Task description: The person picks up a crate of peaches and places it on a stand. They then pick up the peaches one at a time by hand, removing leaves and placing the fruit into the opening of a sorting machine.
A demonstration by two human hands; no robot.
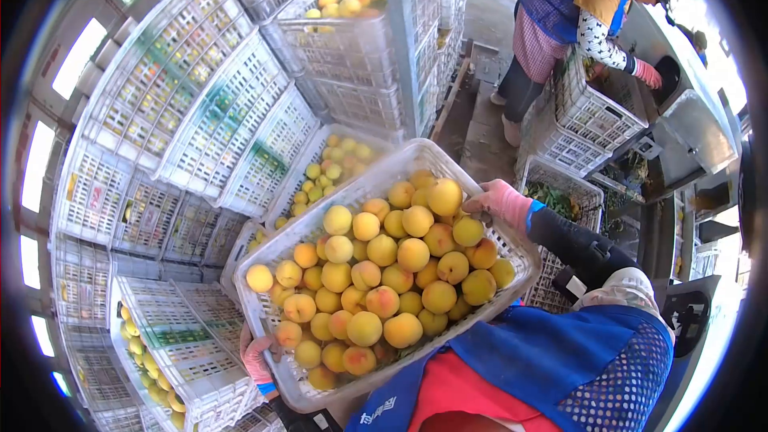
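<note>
A pale plastic crate [524,260] heaped with yellow-orange peaches [382,302] is held tilted in front of my body. My right hand [506,202], in a pink glove, grips its far right rim, with fingers over the edge. At the lower left corner, my left hand [258,358], also pink-gloved, is closed on the crate's rim; some of its fingers are hidden. Just beyond the held crate stands another crate with yellow peaches [336,162] in it, partly covered by the one I hold.
Stacked crates [228,112] rise on the left, many filled with fruit. A metal post [402,48] stands beside a stack topped with peaches [352,2]. At upper right a co-worker [572,16] reaches toward a metal machine [692,132]. A crate with leaves [560,192] sits by my right arm.
</note>
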